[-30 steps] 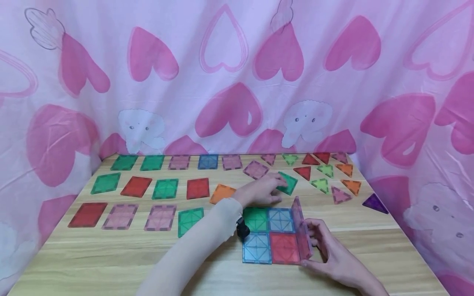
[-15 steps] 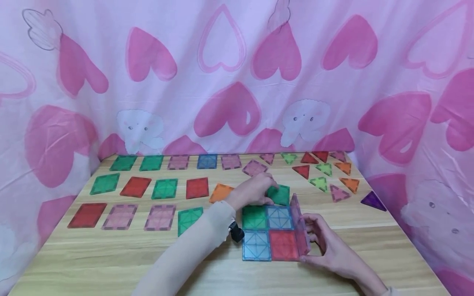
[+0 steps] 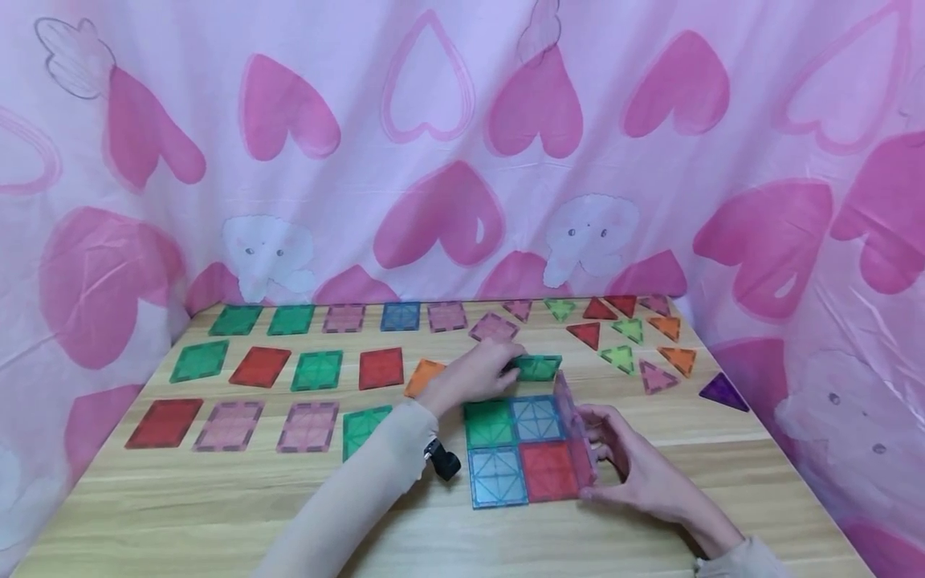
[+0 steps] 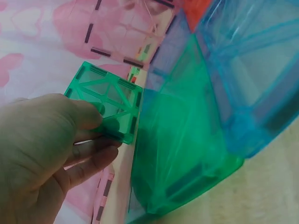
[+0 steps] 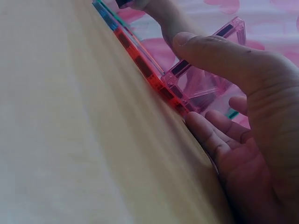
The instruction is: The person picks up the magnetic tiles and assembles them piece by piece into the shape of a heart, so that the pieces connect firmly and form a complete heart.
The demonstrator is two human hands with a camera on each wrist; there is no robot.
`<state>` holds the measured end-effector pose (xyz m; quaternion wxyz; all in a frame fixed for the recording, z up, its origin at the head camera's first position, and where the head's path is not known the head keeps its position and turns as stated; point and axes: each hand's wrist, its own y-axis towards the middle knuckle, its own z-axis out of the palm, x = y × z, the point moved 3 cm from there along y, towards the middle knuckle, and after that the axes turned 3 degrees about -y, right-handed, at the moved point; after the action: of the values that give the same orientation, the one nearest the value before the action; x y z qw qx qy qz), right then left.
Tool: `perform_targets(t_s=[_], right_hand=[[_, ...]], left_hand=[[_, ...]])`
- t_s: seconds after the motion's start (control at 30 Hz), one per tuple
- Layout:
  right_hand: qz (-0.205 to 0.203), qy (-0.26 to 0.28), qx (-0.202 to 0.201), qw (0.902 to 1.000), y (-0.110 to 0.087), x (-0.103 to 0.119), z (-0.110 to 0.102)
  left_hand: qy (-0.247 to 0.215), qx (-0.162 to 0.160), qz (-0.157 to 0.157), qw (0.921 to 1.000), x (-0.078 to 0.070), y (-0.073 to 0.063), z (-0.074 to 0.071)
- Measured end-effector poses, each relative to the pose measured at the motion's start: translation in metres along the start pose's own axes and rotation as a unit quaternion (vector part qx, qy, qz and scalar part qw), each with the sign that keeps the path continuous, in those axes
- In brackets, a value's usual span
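My left hand [image 3: 480, 369] pinches a green square magnetic tile [image 3: 538, 368] between thumb and fingers. The left wrist view shows this green tile [image 4: 105, 93] tilted up behind the flat tiles. In front lies a two-by-two base: a green tile [image 3: 487, 424], a pale blue tile [image 3: 536, 419], another pale blue tile [image 3: 499, 477] and a red tile [image 3: 551, 470]. A pink tile wall [image 3: 576, 437] stands upright along the base's right edge. My right hand [image 3: 639, 466] is at its outer side, fingers loosely bent and touching it near the base.
Rows of square tiles, such as a red one [image 3: 165, 423] and a blue one [image 3: 401, 316], lie on the left and back of the wooden table [image 3: 181, 514]. Small triangles [image 3: 627, 330] lie at back right, with a purple triangle [image 3: 725, 392] near the edge. A heart-print curtain [image 3: 441, 213] surrounds the table.
My left hand has drawn the green tile leftward and nearer to the back edge of the base, tilting it up from lying flat. My right hand has stayed beside the pink wall.
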<state>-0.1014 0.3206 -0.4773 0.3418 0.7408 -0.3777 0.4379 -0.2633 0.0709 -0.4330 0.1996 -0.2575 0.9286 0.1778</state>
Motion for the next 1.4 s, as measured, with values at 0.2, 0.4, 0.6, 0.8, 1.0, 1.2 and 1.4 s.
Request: perform_targets(t_s=[0.2, 0.4, 0.6, 0.8, 1.0, 1.2, 1.4], right_hand=[[0.001, 0.009, 0.022, 0.9997, 0.009, -0.003, -0.002], [-0.013, 0.025, 0.038, 0.9989, 0.011, -0.002, -0.004], [-0.009, 0.027, 0.036, 0.9989, 0.010, -0.002, -0.003], [-0.005, 0.026, 0.034, 0.9991, 0.007, -0.002, -0.005], [-0.005, 0.033, 0.027, 0.9991, 0.005, -0.003, -0.006], [0.003, 0.033, 0.007, 0.9994, 0.011, -0.008, -0.009], [0.012, 0.023, 0.019, 0.9995, 0.016, -0.012, -0.017]], left_hand=[[-0.024, -0.010, -0.035, 0.9991, 0.002, -0.014, -0.005], [-0.063, 0.001, -0.042, 0.9972, -0.001, -0.022, -0.007], [-0.085, 0.026, -0.060, 0.9942, -0.006, -0.033, -0.017], [-0.070, 0.102, -0.195, 0.9728, -0.009, -0.057, -0.034], [-0.052, 0.125, -0.195, 0.9714, -0.013, -0.059, -0.031], [-0.058, 0.090, -0.174, 0.9789, -0.008, -0.053, -0.031], [-0.086, 0.042, -0.147, 0.9845, 0.007, -0.040, -0.035]])
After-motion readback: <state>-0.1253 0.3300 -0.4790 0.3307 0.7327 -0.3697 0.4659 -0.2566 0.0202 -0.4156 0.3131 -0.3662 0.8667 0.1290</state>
